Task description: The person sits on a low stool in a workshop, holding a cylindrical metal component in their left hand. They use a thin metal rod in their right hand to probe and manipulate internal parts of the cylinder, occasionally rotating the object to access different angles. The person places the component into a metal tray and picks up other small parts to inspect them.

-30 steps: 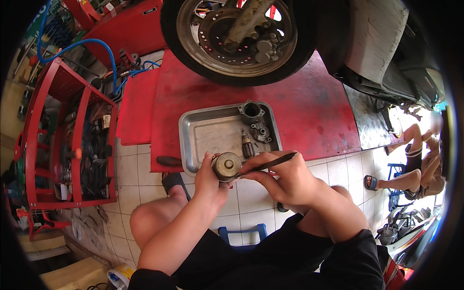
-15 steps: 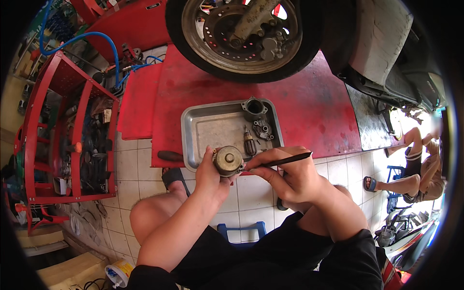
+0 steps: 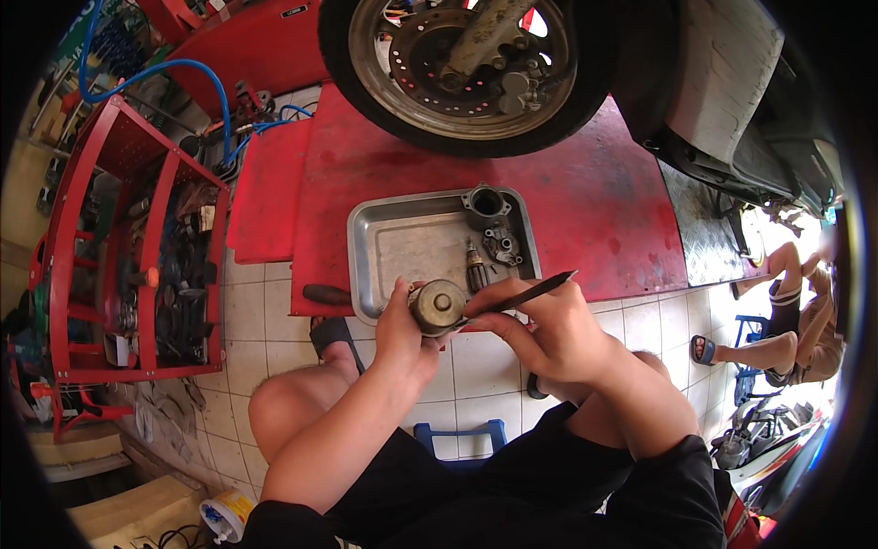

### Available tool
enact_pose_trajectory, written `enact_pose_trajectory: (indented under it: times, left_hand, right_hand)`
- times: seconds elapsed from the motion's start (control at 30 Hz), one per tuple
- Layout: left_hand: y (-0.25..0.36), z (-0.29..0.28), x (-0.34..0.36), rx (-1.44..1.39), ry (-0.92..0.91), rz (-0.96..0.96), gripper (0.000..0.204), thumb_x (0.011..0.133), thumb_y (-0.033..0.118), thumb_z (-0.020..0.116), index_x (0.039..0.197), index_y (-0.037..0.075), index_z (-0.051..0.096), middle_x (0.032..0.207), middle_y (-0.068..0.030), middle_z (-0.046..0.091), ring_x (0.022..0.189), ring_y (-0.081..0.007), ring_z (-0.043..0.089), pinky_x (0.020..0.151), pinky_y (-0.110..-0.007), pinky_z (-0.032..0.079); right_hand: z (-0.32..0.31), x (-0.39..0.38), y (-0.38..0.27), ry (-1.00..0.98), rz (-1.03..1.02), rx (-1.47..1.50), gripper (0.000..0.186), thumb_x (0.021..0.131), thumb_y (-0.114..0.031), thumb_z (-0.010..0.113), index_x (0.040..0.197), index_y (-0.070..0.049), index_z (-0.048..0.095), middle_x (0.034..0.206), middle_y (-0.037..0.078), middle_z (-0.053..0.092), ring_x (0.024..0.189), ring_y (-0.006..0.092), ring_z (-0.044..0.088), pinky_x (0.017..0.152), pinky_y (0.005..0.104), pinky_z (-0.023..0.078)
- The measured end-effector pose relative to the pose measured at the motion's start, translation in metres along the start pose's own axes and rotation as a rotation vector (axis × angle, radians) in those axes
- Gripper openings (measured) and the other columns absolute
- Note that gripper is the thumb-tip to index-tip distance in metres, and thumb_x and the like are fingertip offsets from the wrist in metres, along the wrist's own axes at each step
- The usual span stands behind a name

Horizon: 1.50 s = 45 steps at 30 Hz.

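My left hand (image 3: 395, 339) is closed round a short metal cylinder (image 3: 437, 309) with a brass-toned, domed end, like a small motor housing. In my right hand (image 3: 560, 343) is a slim, dark, stick-like tool (image 3: 532, 292), pinched between thumb and fingers. Its inner end meets the cylinder's right side, where my fingertips hide the contact. Just beyond both hands lies a metal tray (image 3: 358, 252). A motor armature (image 3: 476, 272), an open round housing (image 3: 487, 203) and a grey cast bracket (image 3: 501, 247) rest along its right side.
The tray sits on a red bench (image 3: 604, 210) below a motorcycle wheel (image 3: 457, 128). A dark tool handle (image 3: 326, 294) pokes out left of the tray. At left stands a red tool rack (image 3: 137, 256). A blue stool (image 3: 462, 428) is under me; another person (image 3: 805, 339) sits far right.
The outer end of the dark tool has tilted up and away from me as my right hand turned slightly. My left hand still grips the cylinder. The whole view has shifted a little.
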<state>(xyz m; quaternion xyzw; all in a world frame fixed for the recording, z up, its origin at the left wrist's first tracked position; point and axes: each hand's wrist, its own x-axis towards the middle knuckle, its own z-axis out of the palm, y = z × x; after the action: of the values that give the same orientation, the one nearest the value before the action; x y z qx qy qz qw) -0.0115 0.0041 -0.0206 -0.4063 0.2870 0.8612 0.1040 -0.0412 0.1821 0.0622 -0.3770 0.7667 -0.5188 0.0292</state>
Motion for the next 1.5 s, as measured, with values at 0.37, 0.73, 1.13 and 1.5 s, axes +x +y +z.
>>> enact_pose_trajectory:
  times: [0.37,0.73,1.13,1.5]
  left_hand:
    - [-0.004,-0.002,0.006,-0.012,0.023,0.03,0.03,0.107,0.04,0.038,0.104,0.015,0.055,0.098,-0.0051,0.065,0.087,-0.0221,0.066,0.065,-0.038,0.051]
    - [-0.007,-0.005,0.009,0.01,0.042,-0.012,0.028,0.107,0.04,0.039,0.104,0.017,0.055,0.097,-0.0035,0.065,0.085,-0.0193,0.064,0.063,-0.036,0.045]
    - [-0.007,-0.007,0.01,0.028,0.019,-0.011,0.028,0.107,0.04,0.04,0.106,0.016,0.055,0.105,-0.0058,0.065,0.096,-0.0228,0.067,0.078,-0.044,0.053]
    - [-0.004,-0.001,0.003,0.03,0.008,-0.023,0.04,0.108,0.039,0.034,0.125,0.005,0.047,0.125,-0.0149,0.056,0.116,-0.0295,0.058,0.099,-0.053,0.048]
  right_hand:
    - [0.0,-0.005,0.005,-0.116,-0.025,-0.075,0.014,0.083,0.004,0.067,0.096,0.0,0.063,0.082,0.012,0.07,0.074,0.0322,0.069,0.065,0.0397,0.055]
    - [-0.005,-0.002,0.003,-0.179,0.052,-0.01,0.019,0.08,0.009,0.064,0.096,-0.001,0.067,0.084,0.013,0.071,0.079,0.0308,0.071,0.07,0.0367,0.057]
    - [-0.001,-0.002,0.008,-0.082,-0.01,-0.031,0.008,0.085,-0.004,0.071,0.092,-0.004,0.067,0.072,0.011,0.068,0.067,0.0311,0.068,0.06,0.0383,0.054]
    - [0.002,-0.002,0.013,0.019,0.006,-0.052,0.009,0.084,-0.006,0.074,0.091,-0.004,0.069,0.073,0.011,0.068,0.065,0.0285,0.069,0.058,0.0361,0.054]
